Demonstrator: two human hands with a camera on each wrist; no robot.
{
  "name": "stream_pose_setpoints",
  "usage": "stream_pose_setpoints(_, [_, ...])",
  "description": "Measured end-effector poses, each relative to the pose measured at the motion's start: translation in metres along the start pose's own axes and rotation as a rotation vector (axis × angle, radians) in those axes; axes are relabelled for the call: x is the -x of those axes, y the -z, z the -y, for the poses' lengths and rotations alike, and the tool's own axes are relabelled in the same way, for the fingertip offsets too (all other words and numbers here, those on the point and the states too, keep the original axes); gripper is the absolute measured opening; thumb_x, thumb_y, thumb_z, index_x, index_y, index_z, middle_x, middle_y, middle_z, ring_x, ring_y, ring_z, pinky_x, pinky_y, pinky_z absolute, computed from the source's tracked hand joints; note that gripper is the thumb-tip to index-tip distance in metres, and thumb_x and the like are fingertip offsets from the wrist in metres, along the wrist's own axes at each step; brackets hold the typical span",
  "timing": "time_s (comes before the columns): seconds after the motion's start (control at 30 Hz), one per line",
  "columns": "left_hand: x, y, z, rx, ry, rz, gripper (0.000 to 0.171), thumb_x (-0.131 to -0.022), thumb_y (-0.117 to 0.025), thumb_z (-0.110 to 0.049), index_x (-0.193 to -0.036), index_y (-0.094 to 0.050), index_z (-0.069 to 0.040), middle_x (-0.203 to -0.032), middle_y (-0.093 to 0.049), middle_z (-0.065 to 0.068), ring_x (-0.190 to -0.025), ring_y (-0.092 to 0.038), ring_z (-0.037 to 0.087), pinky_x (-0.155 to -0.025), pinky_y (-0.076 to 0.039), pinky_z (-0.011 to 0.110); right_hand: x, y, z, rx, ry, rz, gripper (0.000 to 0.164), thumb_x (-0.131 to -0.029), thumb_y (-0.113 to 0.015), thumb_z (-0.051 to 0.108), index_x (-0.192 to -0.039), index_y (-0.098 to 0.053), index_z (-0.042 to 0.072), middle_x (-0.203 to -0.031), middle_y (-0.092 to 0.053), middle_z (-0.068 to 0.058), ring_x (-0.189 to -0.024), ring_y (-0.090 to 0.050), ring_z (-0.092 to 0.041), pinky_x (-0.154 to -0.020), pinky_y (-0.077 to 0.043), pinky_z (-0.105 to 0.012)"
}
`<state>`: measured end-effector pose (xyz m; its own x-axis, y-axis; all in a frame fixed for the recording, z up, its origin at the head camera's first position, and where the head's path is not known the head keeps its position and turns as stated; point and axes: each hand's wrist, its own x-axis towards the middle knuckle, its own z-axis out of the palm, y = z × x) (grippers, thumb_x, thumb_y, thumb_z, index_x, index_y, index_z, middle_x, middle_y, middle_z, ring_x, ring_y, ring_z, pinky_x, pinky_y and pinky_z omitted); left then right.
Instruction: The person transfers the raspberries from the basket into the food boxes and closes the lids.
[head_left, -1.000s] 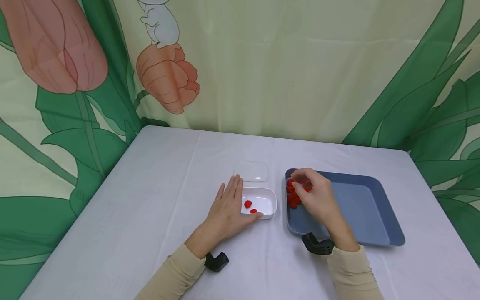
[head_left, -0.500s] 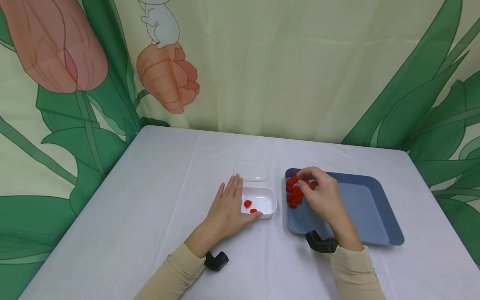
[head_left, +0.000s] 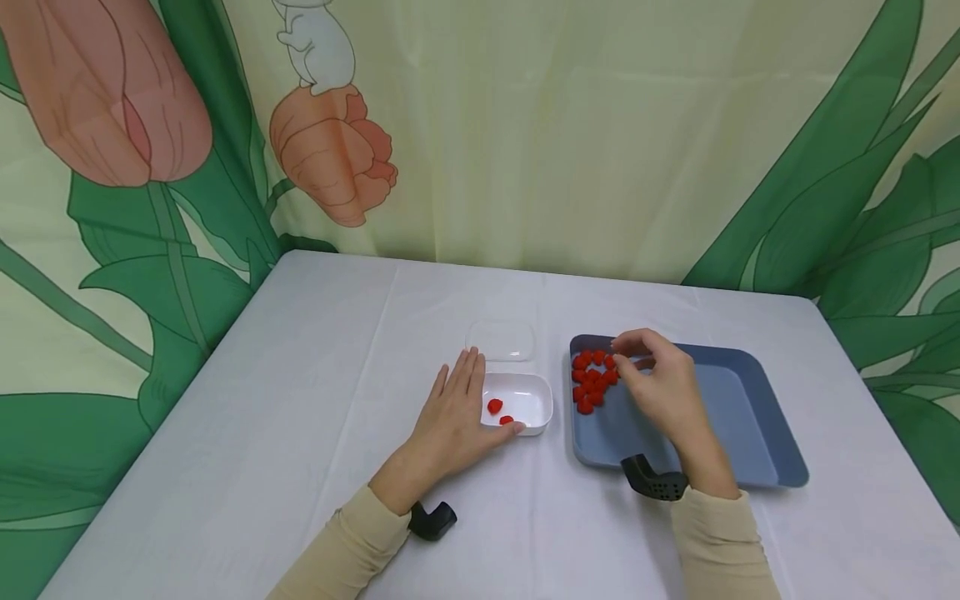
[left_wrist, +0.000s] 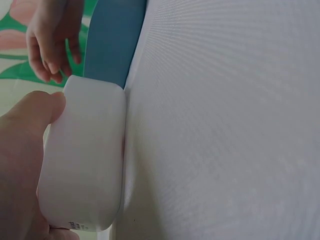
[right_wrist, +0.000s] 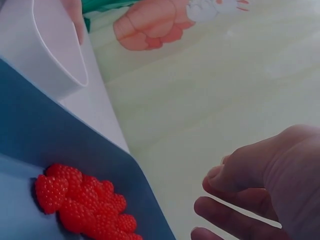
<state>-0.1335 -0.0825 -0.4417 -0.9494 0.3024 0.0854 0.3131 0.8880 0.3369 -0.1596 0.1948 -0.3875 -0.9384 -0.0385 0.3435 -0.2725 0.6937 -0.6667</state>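
Observation:
My left hand [head_left: 450, 417] lies along a small white box [head_left: 536, 404] with its fingers straight at the left side. Its thumb [left_wrist: 30, 112] touches the rim on the near side in the left wrist view. Two red raspberries [head_left: 495, 406] show inside the box; the hand hides part of the interior. Over the left part of a blue-grey tray [head_left: 720, 433] hovers my right hand [head_left: 663, 383], fingers loosely bent and holding nothing. Several raspberries [right_wrist: 95, 205] are bunched in the tray's far left corner, apart from that hand in the right wrist view.
A clear lid [head_left: 501, 340] lies on the white-covered table [head_left: 360, 333] just behind the box. The tray stands right of the box with a narrow gap between them. A printed curtain [head_left: 540, 150] hangs behind the table.
My right hand has moved to the right and slightly away from me, off the raspberries, which are now more fully visible. The left hand and the box have stayed in place.

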Motion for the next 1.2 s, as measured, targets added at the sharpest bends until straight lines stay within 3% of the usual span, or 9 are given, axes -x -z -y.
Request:
stream_pose_setpoints(0.17, [0.001,-0.001,0.000,0.004,-0.009,-0.009,0.107,-0.084,-0.059,-0.069,-0.156,-0.021,0.001,-0.164,-0.023,0.015,-0.154,-0.017,0.028,-0.125,-0.015,0.050,0.001,0.001,-0.003,0.012,-0.033,-0.011,0.015,-0.092,-0.064,0.003,-0.106,-0.068,0.005,-0.101,-0.072,-0.013,-0.091,-0.065,-0.022,-0.077,-0.052,-0.017])
stream_pose_setpoints(0.47, [-0.001,-0.001,0.000,-0.009,-0.005,0.002,0.108,-0.085,-0.057,-0.071,-0.157,-0.018,-0.001,-0.165,-0.020,0.013,-0.155,-0.015,0.026,-0.126,-0.013,0.048,-0.001,0.003,-0.008,0.038,-0.055,-0.012,0.015,-0.093,-0.064,0.005,-0.107,-0.067,0.005,-0.102,-0.072,-0.014,-0.094,-0.065,-0.024,-0.079,-0.053,-0.027])
stream_pose_setpoints(0.87, [0.001,0.000,-0.001,0.005,-0.008,-0.011,0.107,-0.084,-0.059,-0.069,-0.156,-0.020,0.000,-0.165,-0.022,0.015,-0.154,-0.017,0.028,-0.125,-0.015,0.049,0.000,0.004,-0.015,0.046,-0.110,-0.004,0.016,-0.093,-0.061,0.005,-0.108,-0.068,0.005,-0.103,-0.072,-0.015,-0.095,-0.064,-0.024,-0.074,-0.044,-0.010])
stream_pose_setpoints(1.2, [0.000,0.001,0.000,0.008,0.003,0.005,0.108,-0.084,-0.058,-0.070,-0.157,-0.018,-0.001,-0.165,-0.020,0.013,-0.155,-0.015,0.026,-0.126,-0.013,0.048,-0.001,0.001,-0.025,0.059,-0.153,0.018,0.016,-0.094,-0.059,0.007,-0.108,-0.068,0.006,-0.104,-0.072,-0.014,-0.095,-0.062,-0.022,-0.071,-0.043,-0.007])
